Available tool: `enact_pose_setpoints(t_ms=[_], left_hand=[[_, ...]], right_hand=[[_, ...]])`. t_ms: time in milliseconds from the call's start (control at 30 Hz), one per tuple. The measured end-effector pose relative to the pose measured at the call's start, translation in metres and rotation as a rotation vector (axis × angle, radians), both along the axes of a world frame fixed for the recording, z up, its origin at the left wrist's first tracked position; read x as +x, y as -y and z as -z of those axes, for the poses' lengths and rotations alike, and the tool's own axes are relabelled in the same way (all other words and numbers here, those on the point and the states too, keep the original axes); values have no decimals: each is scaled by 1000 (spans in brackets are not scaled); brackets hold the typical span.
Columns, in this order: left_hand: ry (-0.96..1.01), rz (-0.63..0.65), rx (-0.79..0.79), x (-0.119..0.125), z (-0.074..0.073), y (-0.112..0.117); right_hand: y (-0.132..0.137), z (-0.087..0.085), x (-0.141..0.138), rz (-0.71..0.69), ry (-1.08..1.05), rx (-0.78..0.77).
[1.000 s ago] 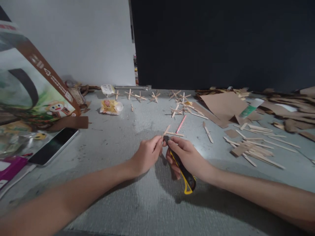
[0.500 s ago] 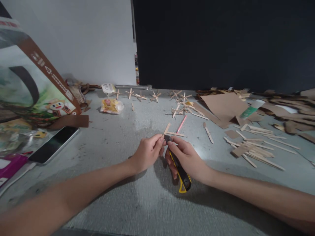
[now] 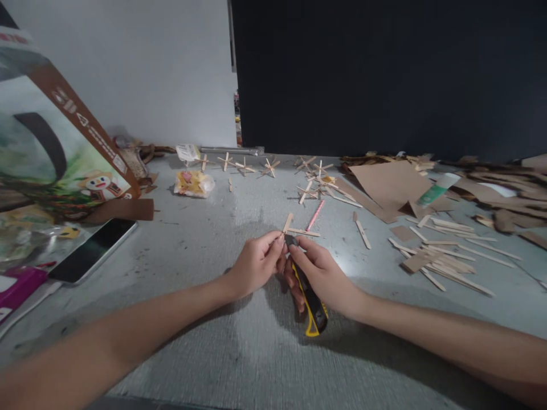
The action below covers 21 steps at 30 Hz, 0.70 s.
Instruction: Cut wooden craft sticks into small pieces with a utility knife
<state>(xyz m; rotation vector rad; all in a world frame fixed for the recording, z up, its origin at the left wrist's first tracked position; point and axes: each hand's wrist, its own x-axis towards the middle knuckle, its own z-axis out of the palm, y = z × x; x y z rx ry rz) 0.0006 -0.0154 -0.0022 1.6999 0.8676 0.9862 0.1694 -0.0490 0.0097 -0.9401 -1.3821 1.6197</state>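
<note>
Pinched between the fingers of my left hand [image 3: 258, 261] is a wooden craft stick [image 3: 288, 222], its free end pointing up and away from me. My right hand [image 3: 323, 272] is closed around a black and yellow utility knife [image 3: 315, 310], whose front end meets the stick beside my left fingertips. The blade itself is too small to make out. Just beyond the hands, another stick [image 3: 304, 232] lies flat on the grey table [image 3: 205, 353]. A red and white striped stick [image 3: 315, 215] rests behind it.
Several crossed-stick pieces [image 3: 270, 167] stand along the back. Loose sticks [image 3: 453, 265], brown cardboard [image 3: 391, 185] and a green and white tube [image 3: 438, 189] lie to the right. On the left are a phone [image 3: 94, 250], a yellow packet [image 3: 194, 184] and a large printed bag [image 3: 64, 131].
The utility knife's rear end has swung slightly left, and the stick has tipped a little with it. Both hands keep their grip in nearly the same place.
</note>
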Motion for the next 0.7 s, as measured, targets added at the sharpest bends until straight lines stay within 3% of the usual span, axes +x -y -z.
enact_pose_setpoints(t_ms=[700], left_hand=[[134, 140, -160, 0, -6, -3]], right_hand=[[-3, -1, 2, -50, -58, -67]])
